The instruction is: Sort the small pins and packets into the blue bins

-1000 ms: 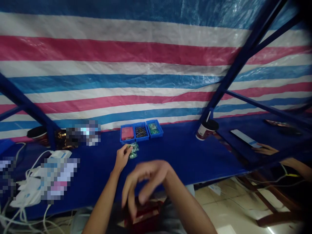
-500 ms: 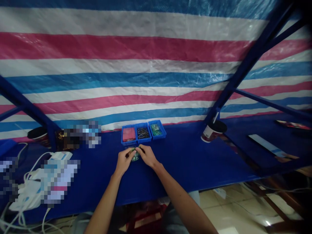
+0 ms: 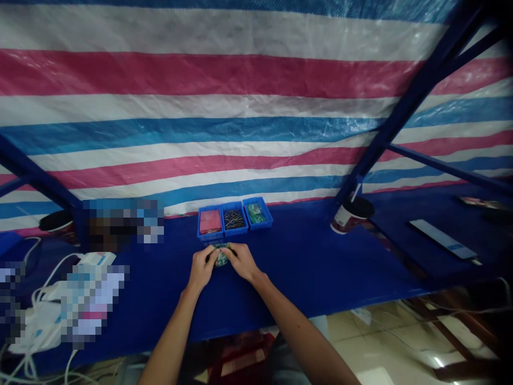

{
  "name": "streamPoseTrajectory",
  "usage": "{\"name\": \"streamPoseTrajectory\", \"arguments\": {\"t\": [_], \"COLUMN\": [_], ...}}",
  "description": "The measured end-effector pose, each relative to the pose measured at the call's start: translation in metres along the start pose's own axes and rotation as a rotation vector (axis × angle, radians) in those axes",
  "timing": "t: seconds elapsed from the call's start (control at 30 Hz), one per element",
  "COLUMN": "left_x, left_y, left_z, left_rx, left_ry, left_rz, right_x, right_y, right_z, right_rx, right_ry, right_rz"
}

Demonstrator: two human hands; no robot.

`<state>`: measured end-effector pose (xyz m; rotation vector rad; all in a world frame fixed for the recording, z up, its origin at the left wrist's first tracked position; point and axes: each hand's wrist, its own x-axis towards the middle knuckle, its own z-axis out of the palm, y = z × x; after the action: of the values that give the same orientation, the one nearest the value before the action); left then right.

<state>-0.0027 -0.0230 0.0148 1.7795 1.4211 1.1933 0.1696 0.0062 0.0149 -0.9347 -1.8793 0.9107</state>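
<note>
The left hand (image 3: 203, 263) and right hand (image 3: 240, 260) are each keeping a closed grip on 1 green packet (image 3: 222, 256) above the desk (image 3: 296, 267), nearer its front edge than the 3 blue trays (image 3: 234, 218) are sitting.

Blue table (image 3: 304, 267) | three blue bins (image 3: 234, 218) | lidded cup (image 3: 349, 216) | power strip (image 3: 46, 323) | flat slab (image 3: 443, 239)

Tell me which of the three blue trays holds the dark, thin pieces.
The middle blue tray: it holds a heap of dark, thin pieces, while the left tray holds something pink and the right tray green items.
</note>
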Motion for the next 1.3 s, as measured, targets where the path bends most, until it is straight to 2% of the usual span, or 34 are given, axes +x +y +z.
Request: {"name": "streamPoseTrajectory", "arguments": {"t": [0.23, 0.4, 0.67, 0.8, 1.1, 1.3], "left_x": [0.001, 0.001, 0.0, 0.001, 0.001, 0.0], "left_y": [-0.003, -0.008, -0.011, -0.009, -0.007, -0.006], "left_z": [0.003, 0.003, 0.0, 0.001, 0.002, 0.001], "left_rx": [0.032, 0.064, 0.075, 0.043, -0.054, -0.011], "left_ry": [-0.084, -0.041, 0.055, 0.044, 0.022, -0.023], "left_rz": [0.034, 0.039, 0.016, -0.001, -0.026, -0.008], "right_x": [0.0, 0.0, 0.0, 0.0, -0.001, 0.0], "right_y": [0.0, -0.001, 0.008, 0.01, 0.006, 0.003], "right_z": [0.0, 0.002, 0.006, 0.006, 0.003, 0.002], "right_rx": [0.163, 0.232, 0.209, 0.236, 0.243, 0.277], "right_ry": [0.036, -0.031, -0.086, -0.098, -0.023, -0.031], "right_rz": [0.076, 0.081, 0.109, 0.11, 0.123, 0.107]}}
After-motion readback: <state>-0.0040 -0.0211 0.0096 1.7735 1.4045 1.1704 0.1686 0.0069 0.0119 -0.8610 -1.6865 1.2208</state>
